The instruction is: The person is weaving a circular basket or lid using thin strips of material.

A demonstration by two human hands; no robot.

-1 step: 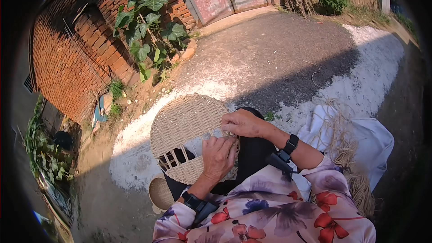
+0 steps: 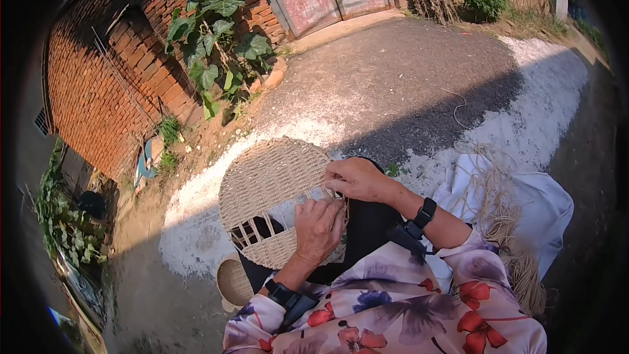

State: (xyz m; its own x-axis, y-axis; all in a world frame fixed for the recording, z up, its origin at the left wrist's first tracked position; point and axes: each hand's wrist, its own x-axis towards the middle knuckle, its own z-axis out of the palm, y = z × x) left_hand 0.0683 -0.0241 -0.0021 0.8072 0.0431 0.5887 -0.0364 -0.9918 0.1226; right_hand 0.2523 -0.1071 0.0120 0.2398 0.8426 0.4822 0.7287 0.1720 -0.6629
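Note:
A rounded tan woven cord panel (image 2: 268,180) lies tilted over my dark-clothed lap. Across its lower middle runs an open band with bare upright strands (image 2: 252,228), and a narrower woven strip closes the near side. My left hand (image 2: 319,229) is curled on the right part of this band, its fingers closed on the panel. Just beyond it, my right hand (image 2: 357,180) pinches at the panel's right edge. Whatever lies between the right fingertips is hidden by the hand. Both wrists wear black straps with small devices.
At my right, a loose bundle of tan cord (image 2: 495,210) spills over a white cloth sack (image 2: 544,213). A small round woven basket (image 2: 234,280) stands on the ground by my left leg. Farther off are a leafy vine (image 2: 223,36), a brick wall (image 2: 98,108) and a faded red door (image 2: 308,0).
My right hand has shifted very slightly to the right along the panel's edge. The left hand and the panel look unmoved.

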